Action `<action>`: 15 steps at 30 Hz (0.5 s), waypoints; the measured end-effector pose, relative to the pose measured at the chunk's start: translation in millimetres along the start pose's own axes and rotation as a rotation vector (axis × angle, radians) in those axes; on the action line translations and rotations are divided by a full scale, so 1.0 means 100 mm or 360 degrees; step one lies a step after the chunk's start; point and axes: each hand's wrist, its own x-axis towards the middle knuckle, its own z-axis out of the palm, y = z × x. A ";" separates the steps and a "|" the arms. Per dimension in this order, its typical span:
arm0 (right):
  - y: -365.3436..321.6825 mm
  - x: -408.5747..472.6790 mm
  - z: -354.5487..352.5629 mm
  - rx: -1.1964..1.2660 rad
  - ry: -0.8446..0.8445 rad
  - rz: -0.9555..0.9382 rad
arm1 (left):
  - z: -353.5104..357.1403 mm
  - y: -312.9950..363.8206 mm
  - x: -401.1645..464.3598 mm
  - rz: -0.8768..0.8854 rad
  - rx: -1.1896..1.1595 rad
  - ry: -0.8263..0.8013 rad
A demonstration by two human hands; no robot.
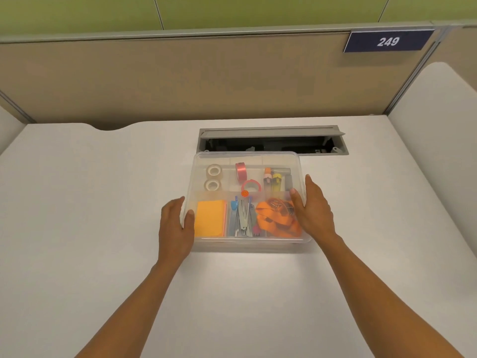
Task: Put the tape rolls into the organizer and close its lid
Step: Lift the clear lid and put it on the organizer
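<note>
A clear plastic organizer (247,245) sits on the white desk with its translucent lid (247,157) lying over it. Through the lid I see two clear tape rolls (213,171) (212,185) in the back left compartment and two pink tape rolls (241,171) (251,187) in the back middle one. My left hand (175,223) grips the lid's left edge, thumb on top. On the right edge lies my right hand (312,208), its thumb pressing on the lid.
Other compartments hold orange sticky notes (210,218), clips and pens (242,215), an orange lanyard (277,218) and small markers (273,179). An open grey cable hatch (271,140) lies in the desk just behind the organizer. Beige partition walls enclose the desk.
</note>
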 end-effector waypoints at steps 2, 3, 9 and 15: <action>-0.04 0.08 -0.03 -0.0059 0.0032 -0.0060 | 0.01 0.06 0.15 0.0079 0.0071 -0.0015; -0.06 0.15 -0.04 -0.0096 0.0034 -0.0101 | 0.02 0.10 0.25 0.0120 0.0118 -0.0038; -0.13 0.64 -0.01 -0.0220 -0.0067 -0.0156 | 0.14 0.31 0.90 0.0301 0.0477 -0.0329; -0.11 0.80 0.12 -0.0253 -0.0174 -0.0225 | 0.26 0.27 1.29 0.0315 0.0756 -0.0542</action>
